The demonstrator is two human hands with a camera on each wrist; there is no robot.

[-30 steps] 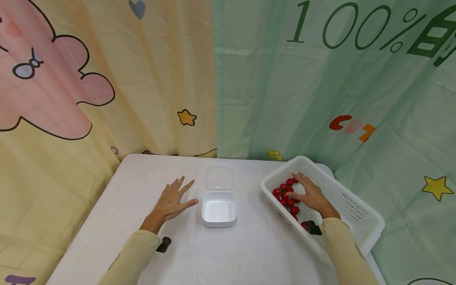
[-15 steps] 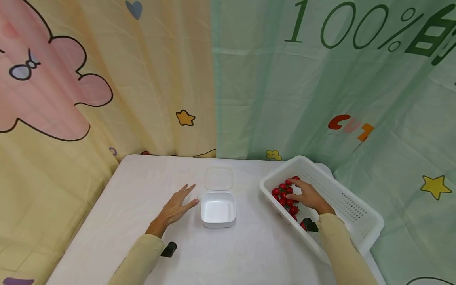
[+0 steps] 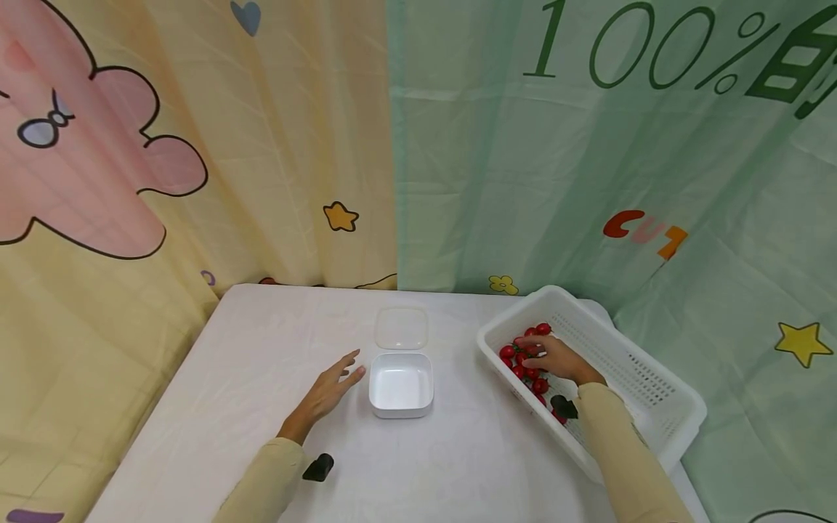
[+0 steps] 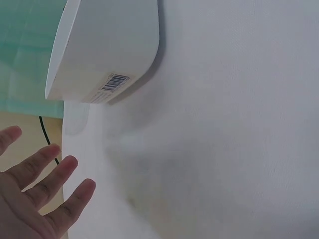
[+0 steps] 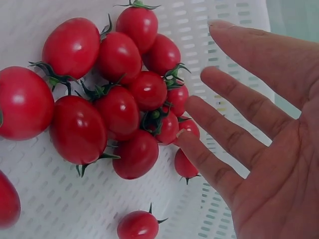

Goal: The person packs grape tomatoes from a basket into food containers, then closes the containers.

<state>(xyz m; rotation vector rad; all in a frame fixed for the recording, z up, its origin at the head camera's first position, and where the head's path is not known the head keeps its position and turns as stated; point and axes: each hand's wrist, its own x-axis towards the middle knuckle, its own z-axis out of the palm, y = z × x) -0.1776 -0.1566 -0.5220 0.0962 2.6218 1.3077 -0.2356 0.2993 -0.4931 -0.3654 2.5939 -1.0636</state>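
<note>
In the head view, my right hand reaches into a white plastic basket over a cluster of red cherry tomatoes. Up close in the right wrist view, the fingers of the right hand are spread and hold nothing, with fingertips right at the edge of the cherry tomatoes, which have green stems. My left hand is held just left of a small square white container. Its fingers are loosely extended in the left wrist view, below the container with a barcode label.
A clear lid lies behind the white container. The table has a white cover, and the basket stands along its right side. Yellow and green curtains hang behind the table. A black wrist camera sits beneath the left sleeve.
My right hand has shifted left and nearer over the tomatoes, its fingers more bent. My left hand has turned more edge-on and moved slightly toward the front and right beside the container.
</note>
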